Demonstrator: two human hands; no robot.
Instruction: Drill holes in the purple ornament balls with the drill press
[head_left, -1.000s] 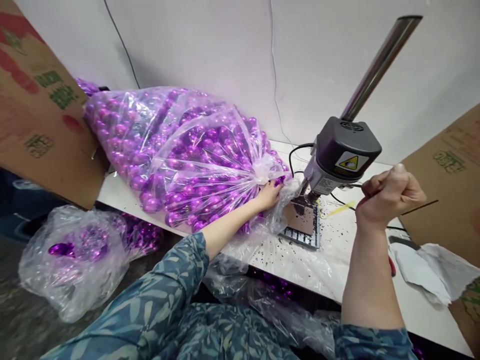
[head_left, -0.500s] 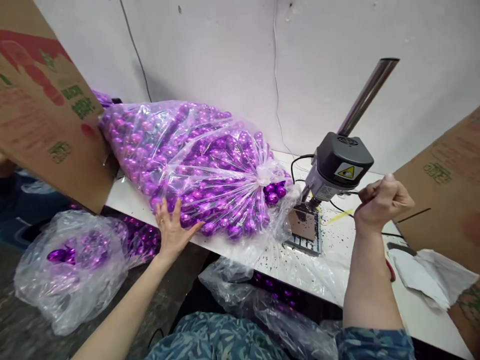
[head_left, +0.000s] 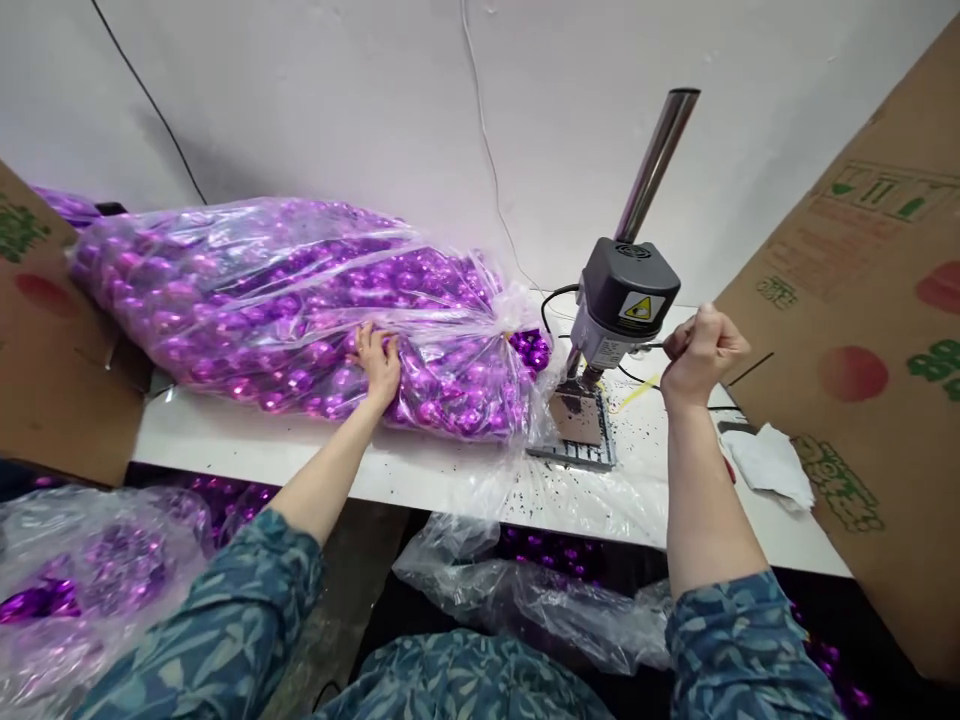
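My left hand (head_left: 379,365) presses with spread fingers against the front of a large clear plastic bag (head_left: 300,290) full of shiny purple baubles. The bag lies on its side along the table, its gathered neck (head_left: 508,312) pointing right. A few purple baubles (head_left: 529,350) show at its opening. My right hand (head_left: 705,360) is closed in a fist round the feed lever (head_left: 651,347) of a small bench drill press (head_left: 630,290). Below the drill chuck, a brown board (head_left: 577,420) sits on the slotted base plate (head_left: 574,458), strewn with dark chips.
Cardboard boxes stand at the left (head_left: 60,360) and right (head_left: 862,330). White paper (head_left: 769,465) lies on the white table (head_left: 247,440) near the right box. Loose clear plastic (head_left: 525,600) hangs over the front edge. Another bag with purple pieces (head_left: 112,570) is low at left.
My left hand left the bag's neck, went to its lower front edge, then pushed it back, so the bag lies straighter along the table. My right hand stays at the lever.
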